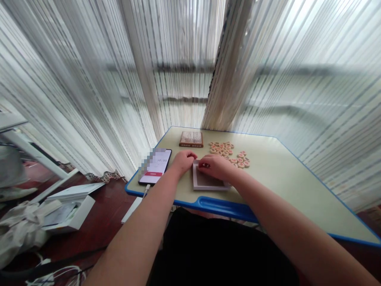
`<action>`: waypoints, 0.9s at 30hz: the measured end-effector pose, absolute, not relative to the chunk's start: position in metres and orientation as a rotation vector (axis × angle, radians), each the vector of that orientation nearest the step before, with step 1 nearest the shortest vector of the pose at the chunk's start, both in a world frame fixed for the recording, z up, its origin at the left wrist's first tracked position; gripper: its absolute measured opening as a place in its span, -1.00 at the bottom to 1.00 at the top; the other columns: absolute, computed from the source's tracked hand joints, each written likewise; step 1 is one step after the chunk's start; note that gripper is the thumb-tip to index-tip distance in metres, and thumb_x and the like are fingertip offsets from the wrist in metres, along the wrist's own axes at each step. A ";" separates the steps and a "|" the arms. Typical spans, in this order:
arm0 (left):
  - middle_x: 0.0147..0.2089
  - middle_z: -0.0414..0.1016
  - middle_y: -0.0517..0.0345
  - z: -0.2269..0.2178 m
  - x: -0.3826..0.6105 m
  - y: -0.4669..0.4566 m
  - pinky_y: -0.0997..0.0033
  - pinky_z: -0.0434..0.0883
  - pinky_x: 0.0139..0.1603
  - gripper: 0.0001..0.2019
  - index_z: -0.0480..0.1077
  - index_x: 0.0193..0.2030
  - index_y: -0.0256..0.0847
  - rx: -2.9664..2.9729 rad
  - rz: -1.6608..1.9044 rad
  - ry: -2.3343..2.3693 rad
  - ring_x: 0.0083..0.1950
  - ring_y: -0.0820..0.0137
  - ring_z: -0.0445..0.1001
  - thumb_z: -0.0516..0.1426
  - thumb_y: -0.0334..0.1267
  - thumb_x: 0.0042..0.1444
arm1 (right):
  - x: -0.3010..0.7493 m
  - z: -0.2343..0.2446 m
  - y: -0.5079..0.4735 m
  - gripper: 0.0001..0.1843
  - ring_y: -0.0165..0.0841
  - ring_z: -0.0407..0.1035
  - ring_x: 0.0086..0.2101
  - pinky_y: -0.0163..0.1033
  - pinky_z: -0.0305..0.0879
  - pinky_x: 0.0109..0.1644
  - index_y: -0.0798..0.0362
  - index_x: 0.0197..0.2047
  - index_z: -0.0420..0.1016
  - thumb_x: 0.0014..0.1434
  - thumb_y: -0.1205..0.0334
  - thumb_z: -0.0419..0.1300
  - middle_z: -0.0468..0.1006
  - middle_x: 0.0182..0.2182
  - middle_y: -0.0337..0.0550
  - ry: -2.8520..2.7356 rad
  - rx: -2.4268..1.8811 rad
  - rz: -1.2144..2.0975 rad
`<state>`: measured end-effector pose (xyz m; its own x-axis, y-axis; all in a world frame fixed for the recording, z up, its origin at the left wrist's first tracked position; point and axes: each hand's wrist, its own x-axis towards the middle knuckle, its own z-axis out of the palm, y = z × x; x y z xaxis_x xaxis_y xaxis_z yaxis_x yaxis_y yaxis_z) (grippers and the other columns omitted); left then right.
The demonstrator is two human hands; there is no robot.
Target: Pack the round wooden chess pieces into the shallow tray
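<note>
Right fingers (pixel 205 160) first: I have them curled down over the far part of the shallow box (pixel 210 182), and whether they're pinched on a piece I cannot tell, the knuckles hide it. The right hand (pixel 218 166) reaches in from the right, covering that corner of the box. Over to my left hand (pixel 183 161), fingers bent by the box's far left corner; touching it or just beside, I can't tell from up here, nor whether they grip anything.

And the box itself, pale rim, brown inside, lies flat near the front of the bench (pixel 274 174), just behind the blue groove (pixel 223 203) in its edge. Beyond my right hand, round wooden pieces (pixel 222 149) with red or dark markings, bunched loosely, more of them (pixel 242 161) trailing to the right! Farther back, a flat brown case (pixel 191 138). Left side, a phone (pixel 156 165), screen lit, with a white cable (pixel 145 191) at its near end. Down left, an open white box (pixel 73 222) on the dark red floor (pixel 102 214); behind everything, striped curtains (pixel 184 51).
</note>
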<state>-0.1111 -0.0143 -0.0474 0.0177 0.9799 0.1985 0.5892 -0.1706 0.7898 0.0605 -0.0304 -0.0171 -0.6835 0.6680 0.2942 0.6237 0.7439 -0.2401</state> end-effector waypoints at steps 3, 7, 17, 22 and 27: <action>-0.35 0.57 0.11 -0.047 -0.111 -0.014 0.41 0.38 -0.15 -0.74 0.52 -0.40 -0.25 1.803 1.026 1.612 -0.26 0.37 0.47 0.01 -0.46 -0.12 | 0.063 -0.016 -0.033 -0.86 -0.42 0.36 -0.42 -0.34 0.22 -0.28 0.05 -0.31 0.58 0.03 0.35 0.22 0.55 -0.40 -0.17 -2.605 -0.948 0.210; -0.36 0.57 0.10 -0.048 -0.111 -0.015 0.41 0.37 -0.15 -0.73 0.53 -0.39 -0.26 1.785 1.036 1.603 -0.27 0.37 0.46 0.01 -0.47 -0.14 | 0.062 -0.016 -0.032 -0.87 -0.40 0.37 -0.40 -0.32 0.23 -0.25 0.07 -0.32 0.59 0.08 0.31 0.20 0.54 -0.38 -0.13 -2.593 -0.991 0.211; -0.33 0.57 0.11 -0.049 -0.113 -0.011 0.40 0.38 -0.14 -0.71 0.52 -0.36 -0.27 1.787 0.988 1.603 -0.25 0.37 0.46 0.00 -0.48 -0.17 | 0.059 -0.019 -0.032 -0.83 -0.37 0.39 -0.35 -0.30 0.23 -0.22 0.04 -0.28 0.62 0.12 0.29 0.18 0.55 -0.34 -0.11 -2.583 -0.999 0.133; -0.36 0.58 0.12 -0.049 -0.113 -0.011 0.40 0.38 -0.11 -0.71 0.53 -0.39 -0.26 1.772 1.008 1.573 -0.24 0.36 0.47 0.01 -0.48 -0.19 | 0.057 -0.023 -0.027 -0.83 -0.35 0.40 -0.32 -0.30 0.22 -0.22 0.01 -0.24 0.61 0.15 0.28 0.18 0.56 -0.33 -0.11 -2.580 -0.979 0.140; -0.37 0.58 0.14 -0.048 -0.112 -0.012 0.40 0.38 -0.10 -0.71 0.53 -0.42 -0.24 1.751 1.025 1.581 -0.25 0.36 0.47 0.01 -0.49 -0.20 | 0.054 -0.026 -0.023 -0.82 -0.34 0.40 -0.33 -0.29 0.21 -0.23 0.04 -0.24 0.60 0.16 0.21 0.18 0.57 -0.33 -0.08 -2.568 -1.013 0.108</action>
